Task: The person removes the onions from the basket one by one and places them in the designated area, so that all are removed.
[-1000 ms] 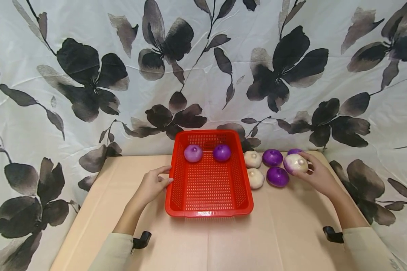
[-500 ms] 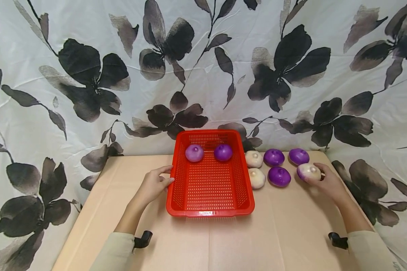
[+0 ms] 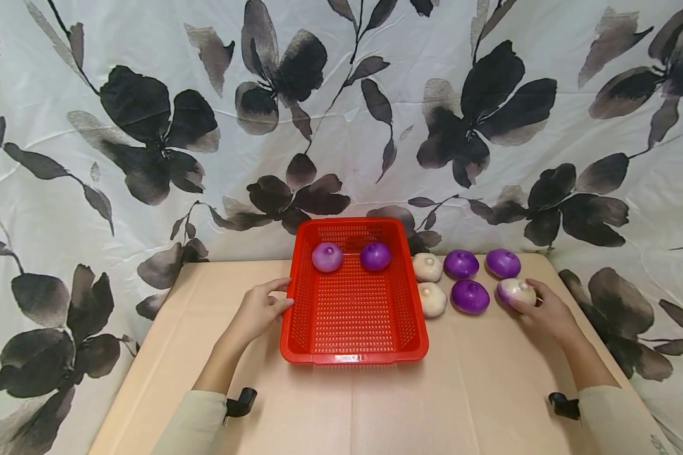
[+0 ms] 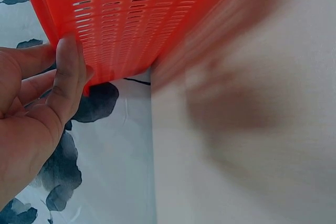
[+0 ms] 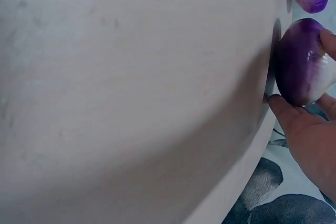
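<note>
My left hand [image 3: 260, 309] pinches the left rim of a red plastic basket [image 3: 353, 358]; in the left wrist view the fingers [image 4: 67, 72] lie at its slotted side wall. Two purple onions [image 3: 327, 257] sit near the basket's far end. At the table's right, my right hand [image 3: 552, 309] holds a white-and-purple onion [image 3: 515, 291] between thumb and fingers, low at the table. The right wrist view shows this onion's purple side [image 5: 300, 61], with fingers at its edge and part of the hand cut off by the frame.
Right of the basket, two white onions [image 3: 432, 300] stand one behind the other. Beside them are three purple onions [image 3: 470, 296], near the held one. The pale table [image 3: 375, 411] ends at a floral cloth [image 3: 341, 126] behind.
My right hand has moved right and down with the white-and-purple onion, bringing it to the front of the far-right purple onion and uncovering that one. The left hand stays at the basket.
</note>
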Motion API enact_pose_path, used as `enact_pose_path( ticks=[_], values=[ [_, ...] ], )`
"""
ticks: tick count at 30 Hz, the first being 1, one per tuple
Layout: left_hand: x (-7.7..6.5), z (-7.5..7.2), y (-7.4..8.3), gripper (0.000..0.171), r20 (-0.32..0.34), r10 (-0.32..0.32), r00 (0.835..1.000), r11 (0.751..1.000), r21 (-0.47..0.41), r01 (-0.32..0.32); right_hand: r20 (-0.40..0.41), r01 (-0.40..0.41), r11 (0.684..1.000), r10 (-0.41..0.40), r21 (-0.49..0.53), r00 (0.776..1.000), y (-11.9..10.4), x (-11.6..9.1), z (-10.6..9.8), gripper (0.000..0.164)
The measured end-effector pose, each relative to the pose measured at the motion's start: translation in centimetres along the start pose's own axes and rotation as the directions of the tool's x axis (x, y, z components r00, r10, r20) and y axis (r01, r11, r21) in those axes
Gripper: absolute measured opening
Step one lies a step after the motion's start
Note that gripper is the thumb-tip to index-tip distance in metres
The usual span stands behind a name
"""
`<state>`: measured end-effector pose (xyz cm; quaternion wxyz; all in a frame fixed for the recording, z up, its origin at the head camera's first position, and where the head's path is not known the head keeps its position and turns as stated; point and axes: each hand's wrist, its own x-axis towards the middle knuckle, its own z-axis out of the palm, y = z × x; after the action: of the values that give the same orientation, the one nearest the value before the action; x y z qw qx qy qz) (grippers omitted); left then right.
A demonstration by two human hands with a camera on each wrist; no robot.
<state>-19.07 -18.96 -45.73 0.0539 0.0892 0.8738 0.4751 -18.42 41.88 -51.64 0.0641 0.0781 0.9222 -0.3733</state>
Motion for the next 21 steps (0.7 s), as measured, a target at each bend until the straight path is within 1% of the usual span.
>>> enact_pose_path(
  ticks=[8,21],
  values=[
    [0.05,0.06,-0.02,0.054,-0.004,0.006,1.0,1.0,0.001,-0.006,0.01,-0.001,1.0,0.001,0.007,1.0,0.07,0.07,0.05,0.09],
    [0.11,0.1,-0.13,0.054,-0.008,0.0,1.0,1.0,-0.002,0.0,0.029,0.042,0.999,-0.043,0.034,0.999,0.18,0.41,0.09,0.088]
  ],
)
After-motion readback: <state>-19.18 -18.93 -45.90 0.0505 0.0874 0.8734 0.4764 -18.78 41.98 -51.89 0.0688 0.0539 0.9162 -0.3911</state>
